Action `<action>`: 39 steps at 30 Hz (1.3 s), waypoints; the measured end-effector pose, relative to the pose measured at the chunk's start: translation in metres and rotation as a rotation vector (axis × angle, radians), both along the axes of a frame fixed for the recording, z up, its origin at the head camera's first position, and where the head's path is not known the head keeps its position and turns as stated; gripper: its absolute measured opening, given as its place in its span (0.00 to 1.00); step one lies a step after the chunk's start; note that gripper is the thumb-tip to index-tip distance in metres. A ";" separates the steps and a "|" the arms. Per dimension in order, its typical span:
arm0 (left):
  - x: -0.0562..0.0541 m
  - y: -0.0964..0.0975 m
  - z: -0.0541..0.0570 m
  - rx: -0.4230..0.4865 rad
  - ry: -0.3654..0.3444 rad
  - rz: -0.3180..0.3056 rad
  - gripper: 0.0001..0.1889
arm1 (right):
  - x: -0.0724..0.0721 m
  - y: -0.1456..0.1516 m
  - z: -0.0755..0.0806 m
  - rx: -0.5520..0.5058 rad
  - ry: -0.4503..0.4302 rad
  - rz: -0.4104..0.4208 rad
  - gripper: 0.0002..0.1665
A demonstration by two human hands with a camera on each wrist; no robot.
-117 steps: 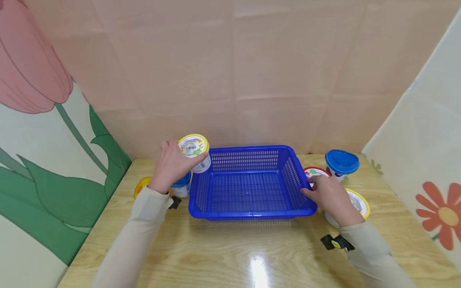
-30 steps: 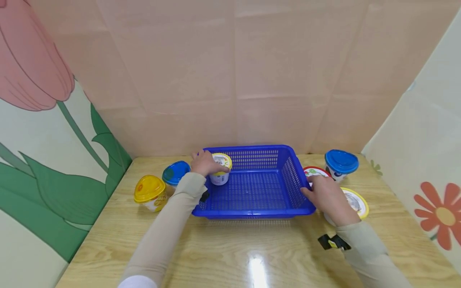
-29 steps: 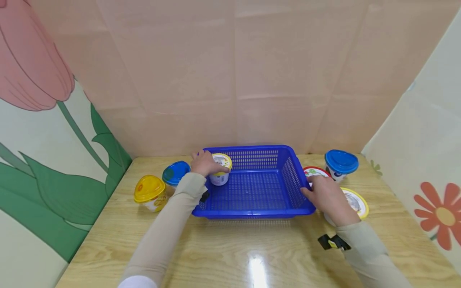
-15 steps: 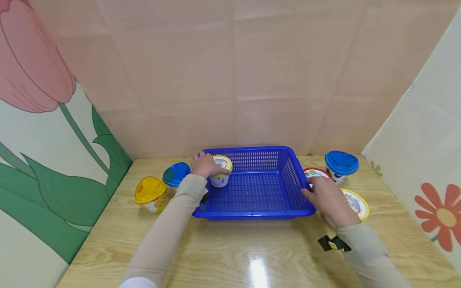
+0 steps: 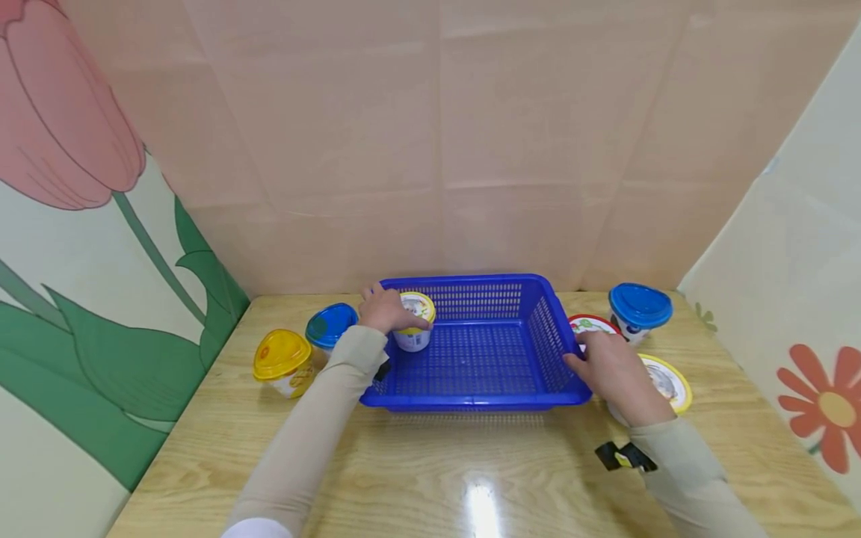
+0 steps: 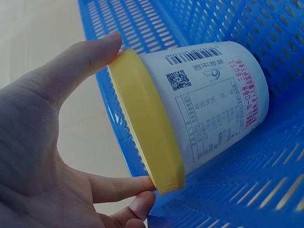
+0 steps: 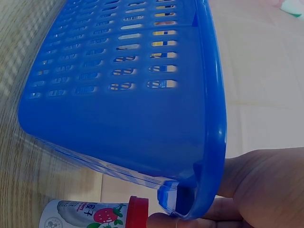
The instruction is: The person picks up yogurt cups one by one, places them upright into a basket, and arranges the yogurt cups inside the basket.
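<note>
My left hand holds a white plastic cup by its yellow lid, thumb on one side and fingers on the other. The cup is inside the left end of a blue plastic basket. In the left wrist view, printed text and a barcode show on the cup; its base is close to the basket floor, and I cannot tell if they touch. At the basket's right side, my right hand grips the rim. The right wrist view has the thumb and fingers on either side of the rim.
Left of the basket stand a yellow-lidded tub and a blue-lidded tub. Around my right hand are a red-lidded cup, a blue-lidded tub and a yellow-lidded cup. A papered wall rises behind the wooden table.
Since the earliest frame, the left hand has carried the cup from over the basket's left rim rightward and down into it. Over the last second both hands have stayed almost still.
</note>
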State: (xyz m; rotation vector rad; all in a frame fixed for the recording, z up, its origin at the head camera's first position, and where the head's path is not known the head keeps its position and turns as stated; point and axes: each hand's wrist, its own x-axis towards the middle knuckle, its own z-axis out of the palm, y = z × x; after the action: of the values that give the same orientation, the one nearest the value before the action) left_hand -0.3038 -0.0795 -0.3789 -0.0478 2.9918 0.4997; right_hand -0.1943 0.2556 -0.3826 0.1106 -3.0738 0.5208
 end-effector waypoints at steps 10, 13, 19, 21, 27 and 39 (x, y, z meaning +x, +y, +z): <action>-0.001 -0.002 0.000 -0.007 -0.006 -0.017 0.48 | -0.001 0.002 -0.001 0.006 0.002 0.009 0.27; -0.002 -0.002 0.000 0.004 -0.005 -0.022 0.48 | -0.001 0.003 -0.001 0.010 0.003 0.012 0.27; -0.001 -0.003 0.000 0.037 -0.016 -0.015 0.47 | -0.002 0.003 -0.001 0.005 -0.012 0.009 0.28; -0.001 -0.004 0.000 0.046 -0.020 -0.015 0.46 | -0.002 0.003 -0.002 0.003 -0.018 0.008 0.28; -0.001 -0.005 0.002 0.062 -0.030 -0.032 0.43 | -0.003 0.002 -0.003 0.002 -0.011 0.010 0.28; -0.004 -0.008 0.000 0.061 -0.036 -0.042 0.46 | 0.000 0.000 0.000 0.004 -0.035 -0.007 0.28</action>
State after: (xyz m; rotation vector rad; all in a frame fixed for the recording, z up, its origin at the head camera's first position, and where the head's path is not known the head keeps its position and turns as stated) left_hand -0.3077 -0.0878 -0.3790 0.0105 2.9332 0.5789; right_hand -0.1948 0.2560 -0.3829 0.0913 -3.1079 0.5213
